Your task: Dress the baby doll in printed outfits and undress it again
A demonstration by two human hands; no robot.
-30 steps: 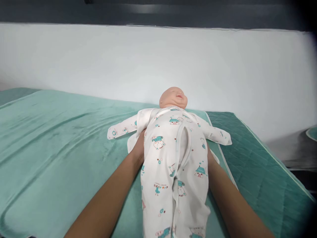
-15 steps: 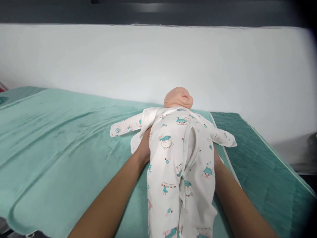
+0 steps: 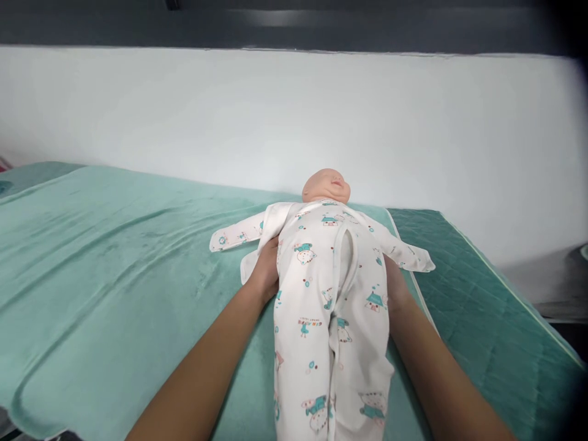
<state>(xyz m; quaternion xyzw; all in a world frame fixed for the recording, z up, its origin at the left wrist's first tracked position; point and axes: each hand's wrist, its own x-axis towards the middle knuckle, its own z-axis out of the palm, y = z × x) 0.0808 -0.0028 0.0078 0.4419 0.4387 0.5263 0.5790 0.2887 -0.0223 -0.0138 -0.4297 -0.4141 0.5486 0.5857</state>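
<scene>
Doll is here, just one, lying on its back on the green cloth. It has one bald head, with the face up and turned a bit to the right. Its white clothes have little blue-green houses and animals on them. Two sleeves stick out, one on each side, and two long legs come down toward the person.

There are two hands. The left hand touches one side of the clothes, and the right hand touches the other side. The clothes hide the fingers, so I cannot tell if they are spread or pinching.

The green cloth is soft and has wavy folds. One darker green quilt with stitched lines is on the right. Behind is one white wall, with a dark band across the top.
</scene>
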